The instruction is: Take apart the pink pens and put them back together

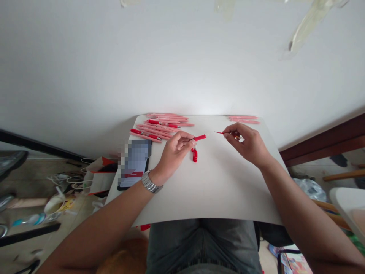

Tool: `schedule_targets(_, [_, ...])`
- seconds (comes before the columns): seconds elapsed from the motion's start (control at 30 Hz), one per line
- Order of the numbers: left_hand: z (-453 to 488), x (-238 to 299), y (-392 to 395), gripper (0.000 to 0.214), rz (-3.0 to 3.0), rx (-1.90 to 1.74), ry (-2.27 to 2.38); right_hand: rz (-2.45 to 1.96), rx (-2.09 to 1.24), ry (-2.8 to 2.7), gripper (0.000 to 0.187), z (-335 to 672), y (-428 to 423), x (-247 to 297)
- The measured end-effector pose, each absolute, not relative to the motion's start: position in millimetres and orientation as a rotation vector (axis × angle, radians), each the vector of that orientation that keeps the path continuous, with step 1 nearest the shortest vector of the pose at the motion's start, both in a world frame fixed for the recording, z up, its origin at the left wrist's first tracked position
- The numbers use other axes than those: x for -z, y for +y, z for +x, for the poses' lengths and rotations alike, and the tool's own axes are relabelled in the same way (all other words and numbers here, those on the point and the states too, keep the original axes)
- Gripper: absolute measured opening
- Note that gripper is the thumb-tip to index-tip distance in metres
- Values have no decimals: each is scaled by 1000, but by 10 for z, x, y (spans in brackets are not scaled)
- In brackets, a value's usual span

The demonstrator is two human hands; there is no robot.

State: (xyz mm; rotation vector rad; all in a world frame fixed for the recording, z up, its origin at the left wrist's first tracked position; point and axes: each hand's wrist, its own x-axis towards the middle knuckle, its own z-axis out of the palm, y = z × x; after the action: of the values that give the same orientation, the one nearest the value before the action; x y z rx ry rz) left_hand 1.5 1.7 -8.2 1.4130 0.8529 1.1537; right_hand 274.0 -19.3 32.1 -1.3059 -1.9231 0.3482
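My left hand (177, 147), with a metal watch (151, 182) on the wrist, pinches a short red pen barrel (200, 137) that points right. Across a small gap, my right hand (247, 141) has thumb and fingertips closed on a thin red pen refill (219, 133), its fine tip facing left. Part of the refill is hidden by the fingers. Below the barrel, small red pen parts (195, 155) lie on the white table (211, 194). Beyond my left hand is a pile of pink pens (159, 129), with red pens (146, 134) among them.
A few pink pens (244, 120) lie at the table's back right. A phone (134, 163) rests along the left edge. The wall (199, 68) stands directly behind the table. Bags and cables (85, 179) are on the floor at left, and a white chair (349, 205) is at right.
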Motion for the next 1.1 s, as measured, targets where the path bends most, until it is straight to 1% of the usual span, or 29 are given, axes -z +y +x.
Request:
schedule_targets(0.63, [19, 79, 21, 18, 1473, -1154, 828, -1171, -326, -2069, 10, 2735, -198, -341])
schedule_targets(0.9, [31, 101, 12, 18, 1503, -1106, 815, -1087, -439, -2092, 9, 2701, -209, -351])
schedule_targets(1.1, [34, 104, 14, 22, 1499, -1094, 800, -1125, -557, -2043, 8, 2673, -238, -332])
